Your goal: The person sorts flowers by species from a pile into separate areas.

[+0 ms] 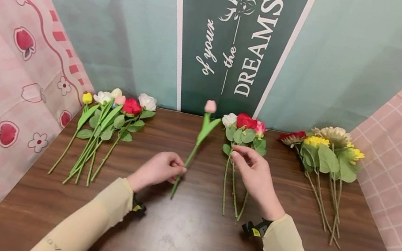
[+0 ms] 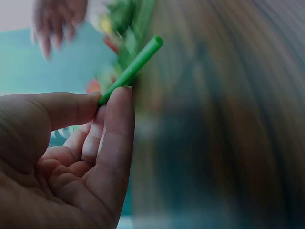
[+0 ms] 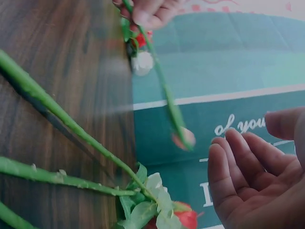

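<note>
Between thumb and fingers, my left hand (image 1: 161, 168) pinches the lower stem of a pink tulip (image 1: 210, 107), whose bloom points away from me and whose long green leaves spread partway up. The left wrist view shows the cut end of the green stem (image 2: 138, 62) poking out past the fingertips. My right hand (image 1: 256, 178) hovers over the middle bunch of roses (image 1: 246, 122), white, red and pink with leafy stems. In the right wrist view its fingers (image 3: 233, 157) curve loosely and hold nothing.
At the left lies a bunch of tulips and roses (image 1: 132, 107), with a yellow tulip (image 1: 87, 98) at its side. Sunflowers and other large blooms (image 1: 330, 137) lie at the right. Behind the wooden table (image 1: 181, 238) hangs a green curtain (image 1: 128, 32); pink cloths flank both sides.
</note>
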Demonstrator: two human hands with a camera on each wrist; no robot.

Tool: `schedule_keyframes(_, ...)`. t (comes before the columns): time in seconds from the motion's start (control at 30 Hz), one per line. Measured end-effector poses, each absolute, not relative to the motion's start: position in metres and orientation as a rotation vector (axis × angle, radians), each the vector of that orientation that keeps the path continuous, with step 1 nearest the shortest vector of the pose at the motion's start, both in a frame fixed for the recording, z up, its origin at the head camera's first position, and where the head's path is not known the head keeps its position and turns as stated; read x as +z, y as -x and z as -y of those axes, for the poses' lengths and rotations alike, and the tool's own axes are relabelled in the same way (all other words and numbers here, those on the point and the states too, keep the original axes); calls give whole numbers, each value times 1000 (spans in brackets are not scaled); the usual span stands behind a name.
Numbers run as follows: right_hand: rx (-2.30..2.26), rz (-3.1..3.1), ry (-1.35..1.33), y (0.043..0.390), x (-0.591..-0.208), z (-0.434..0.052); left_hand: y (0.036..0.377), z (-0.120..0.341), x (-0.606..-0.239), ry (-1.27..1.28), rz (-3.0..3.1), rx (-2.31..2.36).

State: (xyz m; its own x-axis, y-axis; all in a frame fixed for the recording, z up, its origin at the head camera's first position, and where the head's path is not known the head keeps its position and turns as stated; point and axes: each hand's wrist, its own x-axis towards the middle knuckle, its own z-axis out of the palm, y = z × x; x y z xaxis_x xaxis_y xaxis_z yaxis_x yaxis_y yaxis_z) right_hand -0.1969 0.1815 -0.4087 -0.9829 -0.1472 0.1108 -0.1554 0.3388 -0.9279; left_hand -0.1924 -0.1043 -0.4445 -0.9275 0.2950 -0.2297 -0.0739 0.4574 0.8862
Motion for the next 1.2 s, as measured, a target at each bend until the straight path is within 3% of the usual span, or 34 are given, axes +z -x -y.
schedule_keyframes(0.17,1683,2637,-378,193,-409,-176,199,135,-454,-46,-2415,1365)
schedule_keyframes(0.8,1579,2762,-455,193,-418,-158,200,156,-449,-50,-2540,1222)
schedule_keyframes(1.03,1301,2876,-673,195,-423,-136,200,231,-436,-71,-2896,946)
schedule_keyframes(1.2,1011,2896,-934,192,-425,-106,197,303,-422,51,-3106,699)
